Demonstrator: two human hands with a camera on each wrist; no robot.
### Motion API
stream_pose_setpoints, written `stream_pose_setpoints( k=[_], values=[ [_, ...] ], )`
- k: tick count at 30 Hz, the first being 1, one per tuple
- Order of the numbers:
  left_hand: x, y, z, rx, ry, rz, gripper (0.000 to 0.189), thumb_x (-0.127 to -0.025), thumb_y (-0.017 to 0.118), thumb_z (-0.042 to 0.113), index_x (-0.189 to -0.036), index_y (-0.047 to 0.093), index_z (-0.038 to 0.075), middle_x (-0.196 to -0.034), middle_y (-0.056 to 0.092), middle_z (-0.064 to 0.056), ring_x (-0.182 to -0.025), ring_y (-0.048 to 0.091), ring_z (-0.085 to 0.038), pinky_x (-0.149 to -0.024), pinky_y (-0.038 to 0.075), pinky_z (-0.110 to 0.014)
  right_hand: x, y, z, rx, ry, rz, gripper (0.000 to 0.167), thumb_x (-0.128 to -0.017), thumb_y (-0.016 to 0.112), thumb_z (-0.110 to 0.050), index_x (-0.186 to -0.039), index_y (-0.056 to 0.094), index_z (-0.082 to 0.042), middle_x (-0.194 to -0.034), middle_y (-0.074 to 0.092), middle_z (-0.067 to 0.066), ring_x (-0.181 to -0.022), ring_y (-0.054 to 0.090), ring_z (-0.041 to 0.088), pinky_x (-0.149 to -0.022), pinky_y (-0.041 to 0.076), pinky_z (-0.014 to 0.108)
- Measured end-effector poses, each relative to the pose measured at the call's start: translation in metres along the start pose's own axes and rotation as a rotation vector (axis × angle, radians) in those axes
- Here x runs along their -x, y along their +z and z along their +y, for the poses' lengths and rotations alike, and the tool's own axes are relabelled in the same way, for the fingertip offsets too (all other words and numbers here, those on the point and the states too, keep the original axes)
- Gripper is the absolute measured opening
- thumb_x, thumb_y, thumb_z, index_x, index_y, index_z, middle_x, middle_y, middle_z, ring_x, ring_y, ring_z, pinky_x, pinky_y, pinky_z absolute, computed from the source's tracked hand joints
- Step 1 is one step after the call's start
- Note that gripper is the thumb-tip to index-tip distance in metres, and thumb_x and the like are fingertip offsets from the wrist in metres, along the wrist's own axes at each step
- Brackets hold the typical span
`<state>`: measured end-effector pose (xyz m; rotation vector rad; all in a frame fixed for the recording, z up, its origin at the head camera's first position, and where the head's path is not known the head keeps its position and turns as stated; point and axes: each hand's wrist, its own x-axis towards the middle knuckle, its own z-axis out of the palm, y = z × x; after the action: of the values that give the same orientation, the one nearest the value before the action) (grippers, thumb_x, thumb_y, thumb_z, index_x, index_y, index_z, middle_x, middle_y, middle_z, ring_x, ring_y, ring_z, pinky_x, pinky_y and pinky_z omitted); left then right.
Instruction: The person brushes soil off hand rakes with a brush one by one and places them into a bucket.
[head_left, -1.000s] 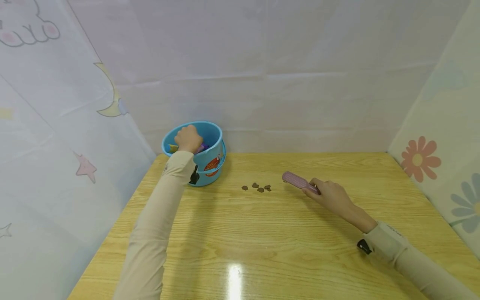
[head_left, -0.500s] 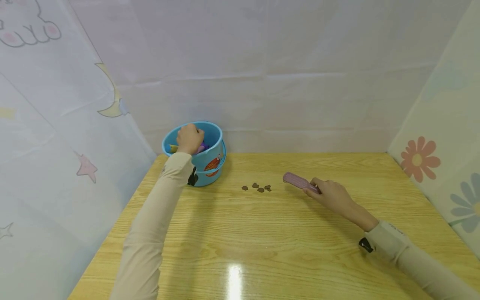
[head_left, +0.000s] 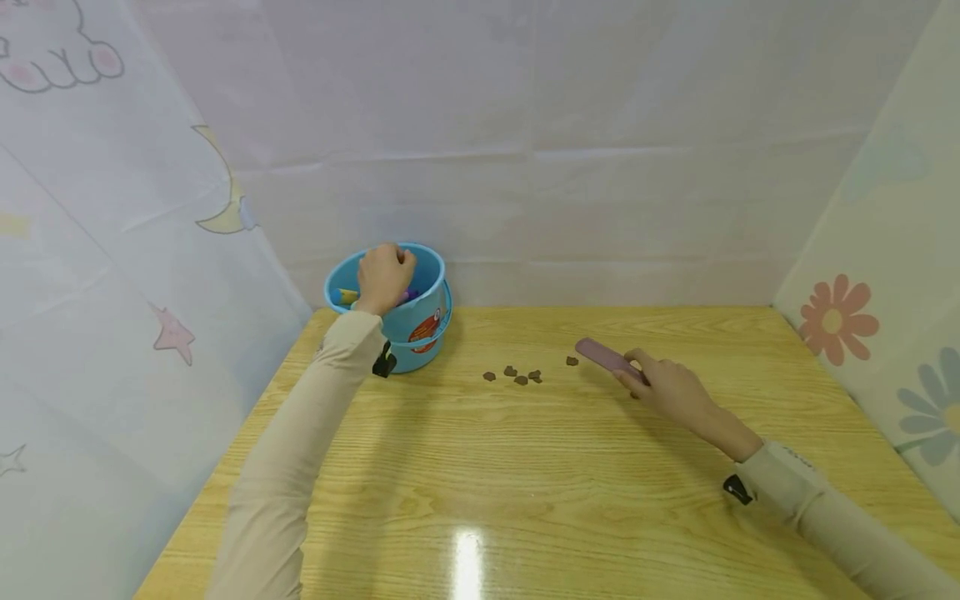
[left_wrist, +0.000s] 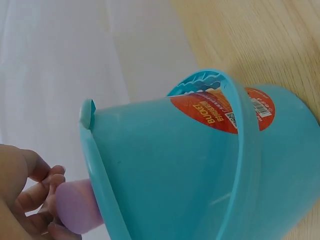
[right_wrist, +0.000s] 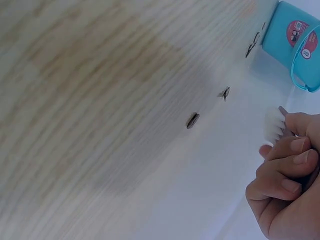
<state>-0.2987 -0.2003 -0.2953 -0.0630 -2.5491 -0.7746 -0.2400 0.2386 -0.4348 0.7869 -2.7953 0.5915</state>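
My right hand (head_left: 675, 396) grips a pink brush (head_left: 602, 354) by its handle, low over the wooden table. White bristles (right_wrist: 274, 125) show on the brush's underside in the right wrist view. Several small brown flakes (head_left: 521, 379) lie left of the brush; one flake (head_left: 572, 361) is right by its head and another sits near my fingers. My left hand (head_left: 384, 277) is over the mouth of a blue bucket (head_left: 420, 333). In the left wrist view, its fingers curl about a rounded pink-purple end (left_wrist: 77, 206) that sticks past the bucket's rim.
Yellow and purple items (head_left: 347, 297) show inside the bucket, whose carrying handle (left_wrist: 245, 150) hangs down its side. Pale printed cloth walls (head_left: 600, 167) stand behind and on both sides of the table (head_left: 487, 467).
The brush has shifted slightly right and turned in my right hand, uncovering a flake by its head. My left hand has moved slightly right and tilted over the bucket.
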Motion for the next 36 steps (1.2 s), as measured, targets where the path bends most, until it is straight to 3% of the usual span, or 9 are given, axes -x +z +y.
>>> stream_pose_setpoints(
  k=[4,9,14,17,20,23,28,33,36],
  values=[
    [0.002,0.002,0.002,0.033,0.044,0.021,0.048,-0.099,0.049,0.011,-0.053,0.036,0.012,-0.045,0.027,0.002,-0.039,0.025,-0.012,-0.042,0.020,-0.028,0.001,-0.001,0.005,-0.009,0.005,-0.005,0.044,-0.103,0.056,-0.027,-0.131,0.050,0.006,-0.065,0.064,-0.001,-0.041,0.044,0.006,-0.040,0.032,0.025],
    [0.003,0.002,0.005,0.073,0.122,0.039,0.047,-0.098,0.048,0.010,-0.053,0.034,0.012,-0.046,0.025,0.000,-0.040,0.021,-0.013,-0.041,0.020,-0.028,0.003,-0.006,0.007,-0.002,0.004,-0.007,0.043,-0.105,0.052,-0.025,-0.130,0.049,0.008,-0.057,0.052,-0.004,-0.040,0.041,0.008,-0.039,0.032,0.025],
    [0.006,0.002,0.008,0.102,0.130,0.043,0.045,-0.098,0.048,0.011,-0.055,0.034,0.012,-0.048,0.026,-0.001,-0.042,0.022,-0.013,-0.042,0.020,-0.028,0.007,-0.010,0.008,-0.013,0.007,-0.012,0.040,-0.105,0.051,-0.021,-0.127,0.047,0.013,-0.057,0.049,-0.003,-0.040,0.039,0.008,-0.039,0.030,0.023],
    [0.009,0.002,0.009,0.112,0.131,0.045,0.045,-0.099,0.048,0.011,-0.056,0.035,0.011,-0.048,0.027,-0.001,-0.042,0.024,-0.015,-0.043,0.021,-0.028,0.007,-0.012,0.008,-0.033,0.026,-0.017,0.039,-0.105,0.051,-0.017,-0.125,0.046,0.017,-0.065,0.055,0.005,-0.045,0.045,0.011,-0.041,0.034,0.025],
    [0.012,0.003,0.010,0.124,0.142,0.041,0.045,-0.099,0.049,0.010,-0.057,0.037,0.011,-0.048,0.030,-0.002,-0.041,0.028,-0.017,-0.043,0.023,-0.029,0.008,-0.013,0.008,-0.037,0.046,-0.029,0.037,-0.106,0.047,-0.013,-0.121,0.048,0.021,-0.082,0.059,0.018,-0.059,0.055,0.020,-0.048,0.045,0.031],
    [0.016,0.004,0.012,0.128,0.150,0.031,0.044,-0.100,0.050,0.010,-0.058,0.039,0.010,-0.048,0.032,-0.003,-0.042,0.030,-0.017,-0.043,0.024,-0.030,0.008,-0.014,0.008,-0.022,0.060,-0.046,0.034,-0.107,0.043,-0.010,-0.116,0.052,0.021,-0.092,0.057,0.024,-0.072,0.058,0.027,-0.057,0.050,0.038],
    [0.020,0.008,0.015,0.120,0.154,0.015,0.039,-0.101,0.050,0.014,-0.062,0.045,0.009,-0.052,0.037,-0.004,-0.044,0.031,-0.016,-0.043,0.025,-0.029,0.009,-0.015,0.009,0.026,0.082,-0.054,0.030,-0.106,0.042,-0.008,-0.115,0.052,0.020,-0.082,0.062,0.019,-0.058,0.053,0.018,-0.047,0.043,0.032],
    [0.025,0.011,0.017,0.123,0.182,0.008,0.033,-0.101,0.051,0.013,-0.069,0.054,0.007,-0.056,0.045,-0.005,-0.047,0.037,-0.019,-0.046,0.029,-0.031,0.010,-0.016,0.011,0.076,0.103,-0.023,0.035,-0.104,0.043,-0.006,-0.124,0.043,0.023,-0.085,0.064,0.032,-0.047,0.051,0.015,-0.038,0.036,0.027],
    [0.028,0.013,0.019,0.117,0.204,0.008,0.031,-0.101,0.052,0.013,-0.071,0.057,0.007,-0.058,0.049,-0.006,-0.049,0.041,-0.021,-0.049,0.032,-0.032,0.011,-0.017,0.013,0.047,0.112,-0.027,0.040,-0.102,0.043,-0.006,-0.130,0.039,0.023,-0.079,0.064,0.030,-0.044,0.047,0.014,-0.037,0.033,0.026]
  ],
)
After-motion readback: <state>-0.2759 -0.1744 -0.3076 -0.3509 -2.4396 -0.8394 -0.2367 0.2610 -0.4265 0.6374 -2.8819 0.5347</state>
